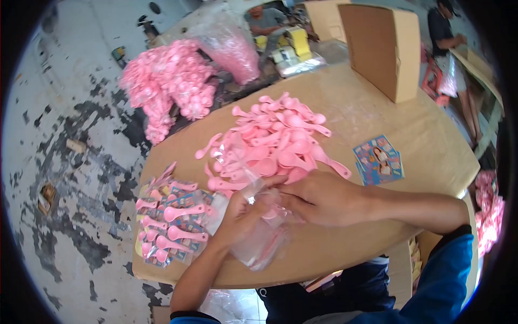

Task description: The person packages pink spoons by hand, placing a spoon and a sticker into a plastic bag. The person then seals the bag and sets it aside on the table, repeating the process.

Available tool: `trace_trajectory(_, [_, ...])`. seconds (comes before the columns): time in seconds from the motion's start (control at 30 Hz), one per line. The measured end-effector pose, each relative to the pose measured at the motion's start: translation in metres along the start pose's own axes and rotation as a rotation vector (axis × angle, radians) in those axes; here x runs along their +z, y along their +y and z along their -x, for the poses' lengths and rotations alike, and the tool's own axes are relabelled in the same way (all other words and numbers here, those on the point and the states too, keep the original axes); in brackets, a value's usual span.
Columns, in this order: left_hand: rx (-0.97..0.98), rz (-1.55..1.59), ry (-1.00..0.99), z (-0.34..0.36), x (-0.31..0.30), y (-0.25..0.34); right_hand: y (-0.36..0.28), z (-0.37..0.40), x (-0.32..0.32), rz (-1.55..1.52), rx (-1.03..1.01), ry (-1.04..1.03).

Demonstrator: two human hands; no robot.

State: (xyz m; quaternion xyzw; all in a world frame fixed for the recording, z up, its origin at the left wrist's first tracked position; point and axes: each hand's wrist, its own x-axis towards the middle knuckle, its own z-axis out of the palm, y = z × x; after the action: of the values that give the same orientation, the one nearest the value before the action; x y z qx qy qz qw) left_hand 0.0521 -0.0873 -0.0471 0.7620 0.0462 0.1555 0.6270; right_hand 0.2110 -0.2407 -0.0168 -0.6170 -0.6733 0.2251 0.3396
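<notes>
In the middle of the table front, my left hand [241, 211] is closed on a clear plastic bag [259, 249], which hangs down toward the table edge. My right hand [326, 197] is closed at the same bag from the right, its fingertips meeting the left hand's. Something pink shows through the plastic between them. Just beyond my hands lies a heap of pink plastic spoons [280, 129]. To the left of my left hand are packed spoons with printed cards [175, 232] in clear bags, laid in an overlapping pile.
A stack of printed cards [379, 159] lies right of the heap. An open cardboard box [372, 48] stands at the table's far right. Big bundles of pink packs [167, 81] sit beyond the far left edge. A person [267, 20] sits at the back; another [445, 38] stands at right.
</notes>
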Motion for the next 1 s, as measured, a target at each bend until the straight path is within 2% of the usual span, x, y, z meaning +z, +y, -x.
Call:
trace_trajectory(0.07, [-0.011, 0.044, 0.022, 0.002, 0.001, -0.018, 0.007, -0.003, -0.005, 0.011, -0.022, -0.040])
trace_trajectory(0.17, [0.074, 0.155, 0.063, 0.001, 0.012, -0.009, 0.033, -0.008, 0.009, 0.085, -0.161, 0.043])
trace_trajectory(0.2, [0.028, 0.136, 0.127, 0.001, 0.010, -0.014, 0.031, -0.007, 0.005, 0.057, -0.132, 0.013])
trace_trajectory(0.37, [0.013, 0.244, 0.199, 0.006, 0.011, -0.022, 0.018, -0.003, -0.023, 0.041, -0.038, -0.158])
trace_trajectory(0.47, [0.029, 0.260, 0.239, -0.001, 0.014, -0.016, 0.012, 0.013, -0.058, 0.490, 0.047, -0.347])
trace_trajectory(0.53, [0.031, 0.280, 0.266, -0.005, 0.015, -0.013, 0.023, 0.035, -0.093, 0.538, 0.126, -0.227])
trace_trajectory(0.6, [0.007, 0.293, 0.306, -0.005, 0.011, -0.012, 0.022, 0.039, -0.130, 0.465, 0.403, -0.212])
trace_trajectory(0.7, [-0.039, 0.310, 0.283, -0.006, 0.007, -0.012, 0.080, 0.052, -0.152, 0.592, 0.398, -0.255])
trace_trajectory(0.8, [-0.062, 0.464, 0.197, -0.004, 0.001, -0.017, 0.109, 0.050, -0.147, 0.637, 0.557, -0.326])
trace_trajectory(0.9, [-0.101, 0.570, 0.184, -0.003, 0.002, -0.019, 0.102, 0.044, -0.139, 0.571, 0.663, -0.376])
trace_trajectory(1.0, [-0.139, 0.381, 0.233, 0.000, 0.007, -0.015, 0.095, 0.043, -0.138, 0.555, 0.643, -0.342])
